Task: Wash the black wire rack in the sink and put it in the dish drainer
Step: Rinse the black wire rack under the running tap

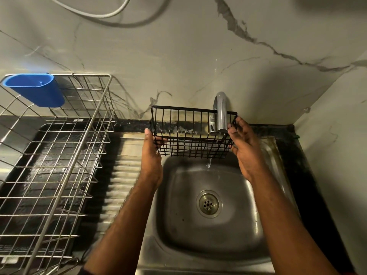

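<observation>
The black wire rack [190, 133], a small basket, hangs above the steel sink [178, 225] under the chrome tap [220, 114]. My left hand [152, 155] grips its left end and my right hand [245, 147] grips its right end. The tap spout pokes down inside the basket, and a thin stream of water falls through its bottom into the basin. The metal dish drainer [59, 155] stands on the counter to the left of the sink, with nothing on its wires.
A blue plastic cup holder [35, 89] hangs on the drainer's back left corner. A ribbed draining board [123, 175] lies between drainer and basin. The drain [208, 204] sits mid-basin. Marble walls close in behind and at the right.
</observation>
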`<act>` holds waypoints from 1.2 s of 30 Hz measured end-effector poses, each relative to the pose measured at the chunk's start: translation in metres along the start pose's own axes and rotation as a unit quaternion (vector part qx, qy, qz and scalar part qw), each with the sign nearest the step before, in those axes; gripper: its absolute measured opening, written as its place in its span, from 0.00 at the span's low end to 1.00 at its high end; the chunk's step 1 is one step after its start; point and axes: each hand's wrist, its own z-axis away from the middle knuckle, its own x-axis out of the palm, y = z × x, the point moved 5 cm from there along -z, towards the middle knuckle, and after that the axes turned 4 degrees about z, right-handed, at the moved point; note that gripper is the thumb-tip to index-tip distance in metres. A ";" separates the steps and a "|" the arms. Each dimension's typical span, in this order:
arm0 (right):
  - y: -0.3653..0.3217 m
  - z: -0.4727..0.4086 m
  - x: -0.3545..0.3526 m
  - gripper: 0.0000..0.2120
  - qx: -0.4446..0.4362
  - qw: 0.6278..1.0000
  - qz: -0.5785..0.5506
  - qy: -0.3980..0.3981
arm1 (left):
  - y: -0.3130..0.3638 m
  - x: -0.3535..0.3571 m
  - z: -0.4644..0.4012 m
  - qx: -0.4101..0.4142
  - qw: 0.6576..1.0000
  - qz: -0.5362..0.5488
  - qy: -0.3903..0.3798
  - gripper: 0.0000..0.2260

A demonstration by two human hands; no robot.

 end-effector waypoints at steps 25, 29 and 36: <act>-0.006 -0.012 -0.007 0.24 -0.026 1.000 0.008 -0.006 | -0.014 0.003 -0.013 -0.044 0.999 -0.026 0.009 0.26; -0.003 -0.014 -0.007 0.23 -0.024 1.000 0.001 -0.001 | -0.019 -0.001 -0.021 -0.018 0.999 -0.036 0.023 0.25; -0.002 -0.013 -0.006 0.22 -0.023 1.000 0.002 -0.003 | -0.014 0.003 -0.015 -0.012 1.000 -0.023 0.009 0.44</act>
